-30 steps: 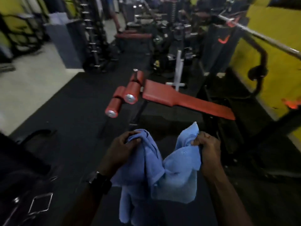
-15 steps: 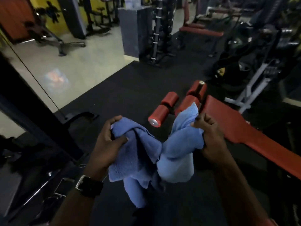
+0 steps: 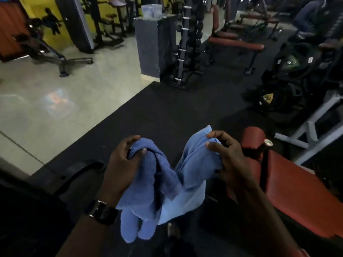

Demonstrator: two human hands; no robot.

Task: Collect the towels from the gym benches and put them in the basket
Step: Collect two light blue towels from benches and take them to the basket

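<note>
A light blue towel [image 3: 167, 184] hangs between both hands in front of me, bunched and drooping in the middle. My left hand [image 3: 121, 165], with a black watch on the wrist, grips its left end. My right hand [image 3: 229, 159] pinches its right end a little higher. A red padded bench [image 3: 300, 193] with a red roller pad [image 3: 252, 138] lies just right of my right hand. A clear container [image 3: 151, 9] holding something blue sits on a dark pedestal far ahead; I cannot tell if it is the basket.
A dumbbell rack [image 3: 187, 43] stands ahead beside the dark pedestal [image 3: 154, 45]. Another red bench [image 3: 235, 42] is further back right. Black weight plates and bags [image 3: 289, 78] crowd the right. Pale tiled floor [image 3: 55, 101] lies left of the black mat; a dark machine frame [image 3: 78, 171] sits lower left.
My view has swung left, so the red bench slid from centre to the right edge. Both hands kept hold of the towel and stayed a little apart.
</note>
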